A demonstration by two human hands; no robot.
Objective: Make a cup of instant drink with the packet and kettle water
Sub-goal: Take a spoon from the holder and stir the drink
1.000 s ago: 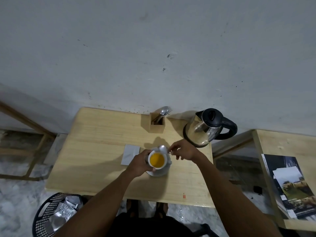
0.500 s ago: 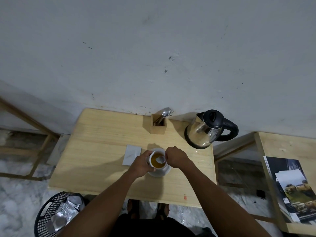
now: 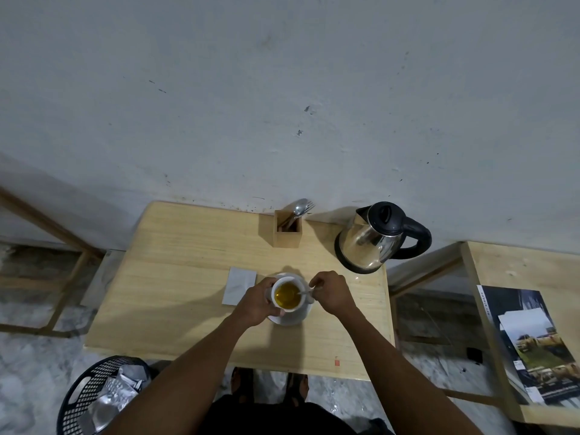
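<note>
A white cup holding amber liquid stands on a white saucer near the middle of the wooden table. My left hand wraps the cup's left side. My right hand pinches the handle of a metal spoon whose bowl dips into the drink. A grey packet lies flat just left of the cup. The steel kettle with black lid and handle sits on its base at the table's back right.
A wooden holder with a spoon and fork stands at the back edge by the wall. A black basket with foil wrappers sits on the floor at lower left. A second table with magazines is on the right.
The spoon went from above the cup's far rim down into the drink. My right hand shifted over the cup and then back to its right side; my left hand stayed on the cup.
</note>
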